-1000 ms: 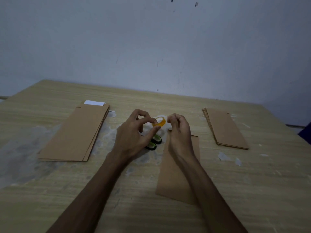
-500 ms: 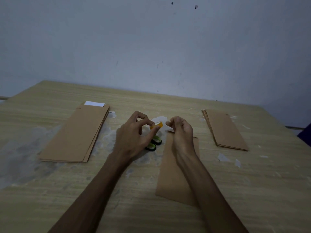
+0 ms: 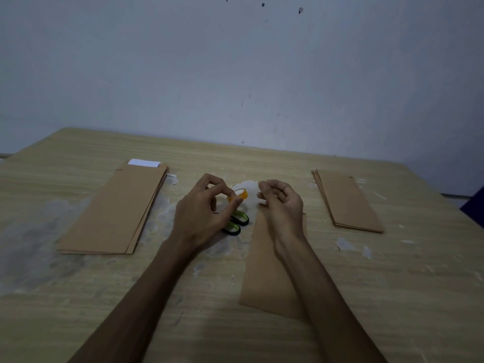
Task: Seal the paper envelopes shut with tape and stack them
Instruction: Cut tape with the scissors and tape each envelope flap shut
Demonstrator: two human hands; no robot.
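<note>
At frame centre, the left hand (image 3: 201, 216) pinches a small orange-cored roll of clear tape (image 3: 237, 196); the right hand (image 3: 281, 205), fingers curled, seems to pinch its free end above a single brown paper envelope (image 3: 264, 279) lying on the wooden table (image 3: 78, 310). Envelope stacks lie centre-left (image 3: 115, 210) and centre-right (image 3: 348, 203).

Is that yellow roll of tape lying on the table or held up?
Held up: the left hand pinches the tape roll above the table.

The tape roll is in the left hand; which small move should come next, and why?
Probably lower the pulled strip onto the far end of the single envelope. The left hand holds the tape roll, the right hand pinches near its free end, above that envelope.
</note>
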